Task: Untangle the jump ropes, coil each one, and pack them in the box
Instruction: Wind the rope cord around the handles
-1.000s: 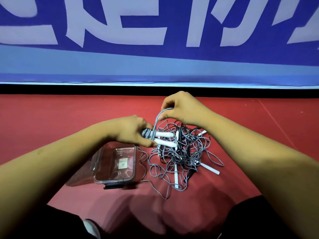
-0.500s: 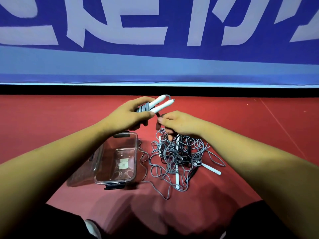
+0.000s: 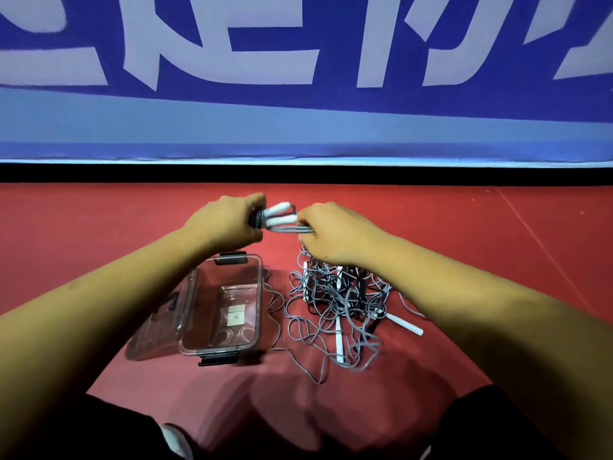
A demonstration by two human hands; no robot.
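**Coiling one rope, with the pile waiting**

Your left hand (image 3: 225, 224) is closed round a pair of white handles (image 3: 277, 214), which stick out to the right with grey cord wrapped at their base. Your right hand (image 3: 335, 235) pinches a few strands of that cord (image 3: 288, 229) just right of the handles. Both hands are raised above the red floor (image 3: 99, 227), on the far side of the box and the pile.

The step in hand looks like winding this one rope into a coil. Next you probably need to draw the strands taut, lay another turn round the handles and check that the trailing cord comes free of the tangle (image 3: 341, 300). The tangle lies near and right, just beside the clear box (image 3: 258, 303). The box stands open at near left with its lid (image 3: 156, 330) folded out to the left, and none of the ropes seems packed yet.

Your right hand hides its own fingertips, so the number of strands it holds is unclear. You cannot trace where this cord runs into the heap, or count the ropes there. The left thumb and the wraps are blurred.
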